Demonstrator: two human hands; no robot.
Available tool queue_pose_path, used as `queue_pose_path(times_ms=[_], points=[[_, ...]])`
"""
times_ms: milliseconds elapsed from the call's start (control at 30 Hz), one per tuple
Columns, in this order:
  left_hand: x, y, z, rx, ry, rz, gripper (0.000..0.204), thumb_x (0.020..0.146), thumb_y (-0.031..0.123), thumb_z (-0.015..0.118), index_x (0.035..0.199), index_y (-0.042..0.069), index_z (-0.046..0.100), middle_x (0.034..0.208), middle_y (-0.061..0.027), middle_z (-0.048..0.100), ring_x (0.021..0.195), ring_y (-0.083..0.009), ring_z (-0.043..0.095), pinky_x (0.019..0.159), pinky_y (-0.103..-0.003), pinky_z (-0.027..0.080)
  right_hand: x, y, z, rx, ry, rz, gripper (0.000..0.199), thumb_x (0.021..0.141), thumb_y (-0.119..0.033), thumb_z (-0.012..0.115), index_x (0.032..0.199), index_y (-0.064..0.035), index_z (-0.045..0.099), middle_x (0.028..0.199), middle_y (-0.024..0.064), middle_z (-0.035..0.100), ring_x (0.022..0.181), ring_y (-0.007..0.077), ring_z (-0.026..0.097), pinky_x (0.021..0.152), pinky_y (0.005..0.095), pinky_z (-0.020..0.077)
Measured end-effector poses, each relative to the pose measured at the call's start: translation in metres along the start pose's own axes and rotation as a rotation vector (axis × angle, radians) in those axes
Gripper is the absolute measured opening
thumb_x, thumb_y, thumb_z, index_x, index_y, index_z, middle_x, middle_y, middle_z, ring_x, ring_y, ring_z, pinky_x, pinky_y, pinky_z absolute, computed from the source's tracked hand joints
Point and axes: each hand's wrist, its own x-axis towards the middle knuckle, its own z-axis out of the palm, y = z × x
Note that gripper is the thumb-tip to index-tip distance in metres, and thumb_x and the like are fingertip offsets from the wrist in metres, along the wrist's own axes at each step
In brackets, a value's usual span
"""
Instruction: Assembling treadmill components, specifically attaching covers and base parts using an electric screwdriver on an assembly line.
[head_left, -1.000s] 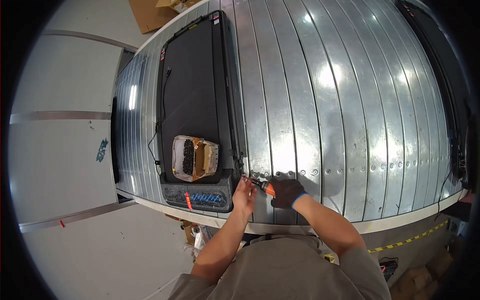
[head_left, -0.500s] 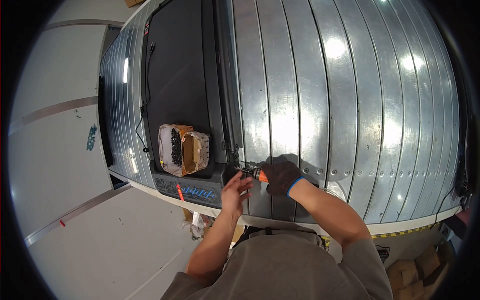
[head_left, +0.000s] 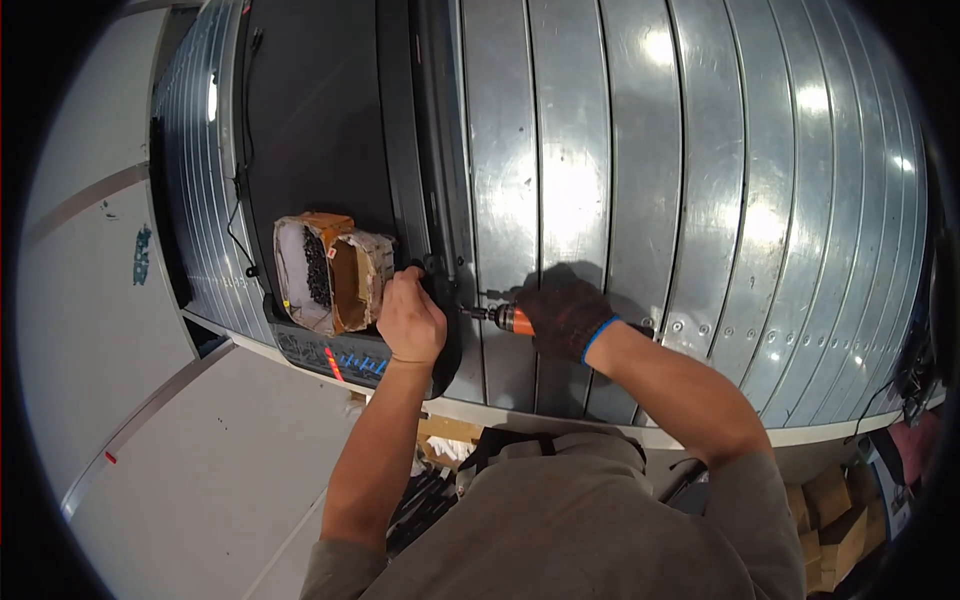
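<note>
My right hand (head_left: 566, 318), in a dark glove with a blue cuff, is wrapped around an orange power screwdriver (head_left: 516, 320). Its dark tip points left, at the right side of a long black unit like a treadmill deck (head_left: 320, 120). On that unit's near right corner is my bare left hand (head_left: 412, 322), fingers curled inward; what they pinch, if anything, is hidden. Just left of it sits a worn cardboard box (head_left: 352, 328) in two parts. Small black screws (head_left: 316, 270) fill a strip of the left part; bare cardboard shows in the right.
Metal slats (head_left: 640, 160) form the work surface, with a row of rivets near its front edge. A black cable (head_left: 238, 200) runs along the unit's left side. Blue and red marks (head_left: 358, 362) show on its near end. Cardboard boxes (head_left: 836, 510) stand at lower right.
My left hand has moved away from the screwdriver's tip, up and left onto the black unit, its fingers now curled. My right hand still grips the screwdriver. The whole view has shifted.
</note>
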Motion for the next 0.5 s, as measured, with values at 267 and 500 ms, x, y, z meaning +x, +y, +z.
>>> queue_pose_path(times_ms=[267,500], points=[[0.043,-0.036,0.034,0.007,0.051,0.035,0.021,0.091,0.001,0.054,0.110,0.008,0.060,0.092,-0.0104,0.064,0.087,-0.0338,0.064,0.073,-0.043,0.051,0.052,0.014,-0.015,-0.145,0.098,-0.071,0.049,0.075,-0.019,0.069,0.123,-0.0096,0.062,0.109,0.0191,0.072,0.102,0.0379,0.070,0.088,0.0480,0.0555],[0.074,-0.107,0.091,-0.221,0.061,-0.073,0.012,0.099,0.007,0.052,0.105,0.004,0.062,0.101,-0.0167,0.066,0.096,-0.0355,0.065,0.081,-0.042,0.052,0.010,0.079,0.028,0.043,0.292,0.182,0.060,0.074,-0.035,0.076,0.126,-0.0116,0.059,0.112,0.0191,0.070,0.104,0.0375,0.069,0.091,0.0468,0.0552]])
